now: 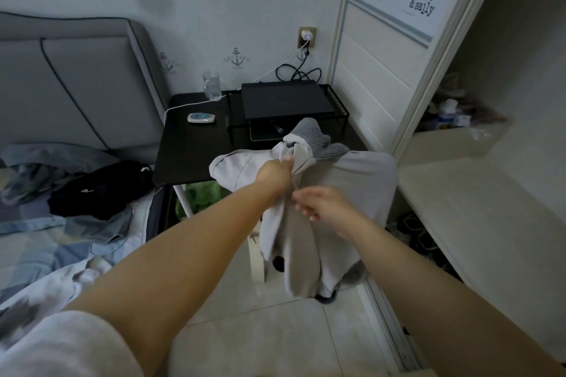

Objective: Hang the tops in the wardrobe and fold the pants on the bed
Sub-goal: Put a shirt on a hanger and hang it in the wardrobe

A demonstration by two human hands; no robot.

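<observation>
A light grey top (352, 193) with a darker grey ribbed collar hangs in the air in front of the black bedside table. My left hand (275, 173) grips it bunched up just below the collar. My right hand (318, 203) is a little lower, fingers curled at a fold of the same top; whether it pinches the cloth is unclear. The open wardrobe (477, 180) stands at the right, its sliding door (386, 49) pushed left. On the bed (36, 254) at the left lie jeans (33, 174), a black garment (101, 187) and a white patterned garment (52, 288).
The black bedside table (196, 150) carries a glass (211, 86), a small white device (201, 118) and a black box (284, 101) on a wire rack. Cables run to a wall socket (307, 37). Pale floor tiles (275, 330) lie below. Wardrobe shelves hold small items.
</observation>
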